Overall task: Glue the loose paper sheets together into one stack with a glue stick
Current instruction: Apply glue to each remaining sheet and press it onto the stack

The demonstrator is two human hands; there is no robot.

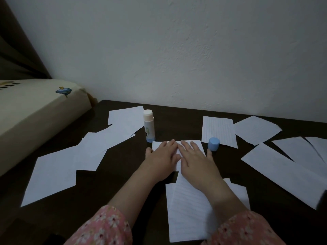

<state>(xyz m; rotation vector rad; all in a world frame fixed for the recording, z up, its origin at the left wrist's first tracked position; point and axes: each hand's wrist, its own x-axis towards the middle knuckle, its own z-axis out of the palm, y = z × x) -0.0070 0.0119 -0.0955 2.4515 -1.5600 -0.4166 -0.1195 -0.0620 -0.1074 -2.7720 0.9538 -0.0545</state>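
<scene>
The left hand (161,154) and right hand (194,157) cover most of the sheet (197,145) under them, so its middle is hidden. The right forearm hides part of the lined sheets (187,214) nearer the person. The print on the glue stick (149,126) is too small to read. A dark blur (323,198) sits at the right edge.

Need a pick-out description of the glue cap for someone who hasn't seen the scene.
On the dark brown wooden table, look just beyond the right hand, at the near corner of the lined white paper sheet. The small light blue cylindrical plastic cap stands there, the only loose blue thing among white sheets.
</scene>
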